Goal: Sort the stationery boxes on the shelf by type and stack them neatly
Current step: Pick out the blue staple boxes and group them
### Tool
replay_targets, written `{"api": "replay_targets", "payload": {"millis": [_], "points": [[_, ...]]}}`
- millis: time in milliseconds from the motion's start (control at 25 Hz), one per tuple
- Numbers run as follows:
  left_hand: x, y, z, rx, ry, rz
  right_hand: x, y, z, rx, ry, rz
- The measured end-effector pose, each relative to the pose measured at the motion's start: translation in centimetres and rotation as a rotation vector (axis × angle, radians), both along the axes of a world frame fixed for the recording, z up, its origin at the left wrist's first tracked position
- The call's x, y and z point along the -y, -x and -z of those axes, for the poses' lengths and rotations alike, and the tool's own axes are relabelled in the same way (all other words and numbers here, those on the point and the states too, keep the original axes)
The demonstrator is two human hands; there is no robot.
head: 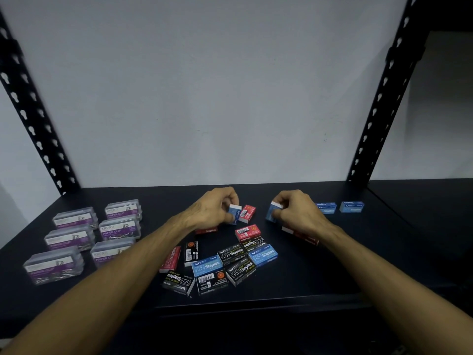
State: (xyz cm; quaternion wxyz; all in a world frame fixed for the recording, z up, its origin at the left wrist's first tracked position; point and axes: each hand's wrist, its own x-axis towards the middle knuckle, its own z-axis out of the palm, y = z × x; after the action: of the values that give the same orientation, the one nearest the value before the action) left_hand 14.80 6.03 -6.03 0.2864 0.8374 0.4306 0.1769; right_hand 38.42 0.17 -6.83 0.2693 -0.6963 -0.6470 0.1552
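Blue staple boxes sit pinched in both hands near the shelf's back edge: left hand (217, 208) grips one (234, 213), right hand (298, 210) another (271, 212) (small stiff cardboard, probably light). Gripping the long sides should hold best.

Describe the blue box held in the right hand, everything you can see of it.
The blue staples box is a small rectangular carton, apparently cardboard, with a pale end face turned upward. It is tilted, lifted above the dark shelf to the right of the mixed pile. The right hand grips it, the fingers curled round its right side and hiding part of it. Its print is too blurred to read. Nothing else visibly touches it.
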Motion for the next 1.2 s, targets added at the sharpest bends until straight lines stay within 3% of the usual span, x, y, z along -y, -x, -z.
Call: {"api": "replay_targets", "payload": {"millis": [440, 760, 1200], "points": [[-0.2, 0.2, -0.1, -0.062, -0.03, -0.004, -0.2, 0.4, 0.9, -0.044, 0.031, 0.009], [-0.4, 0.6, 0.5, -0.027, -0.052, -0.052, -0.6, 1.0, 0.2, 0.314, -0.036, -0.081], [-0.6, 0.6, 0.4, -0.167, -0.033, 0.0, -0.6, 1.2, 0.7, 0.342, 0.057, -0.189]]}}
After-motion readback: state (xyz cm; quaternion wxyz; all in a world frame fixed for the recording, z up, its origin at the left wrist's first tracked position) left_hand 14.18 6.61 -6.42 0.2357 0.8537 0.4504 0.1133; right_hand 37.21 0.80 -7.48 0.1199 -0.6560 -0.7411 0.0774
